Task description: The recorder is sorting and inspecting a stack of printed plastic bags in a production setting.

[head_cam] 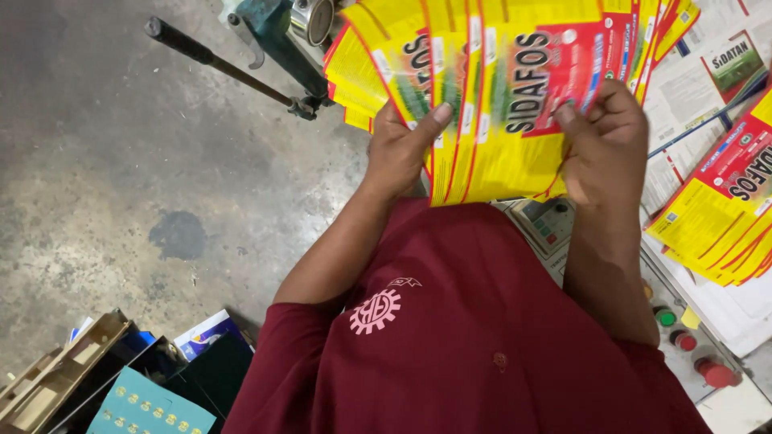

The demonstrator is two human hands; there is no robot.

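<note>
Yellow-and-red printed labels (498, 88), fanned, long axis running away from the chest, are pinched at their near edge by both hands: left hand (400, 149) thumb-over, right hand (607, 141) fingers curled closed.

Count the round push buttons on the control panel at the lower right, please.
3 show on the control panel: a green button, a red button below it, and a bigger red button lowest. The person's arm may hide others.
</note>
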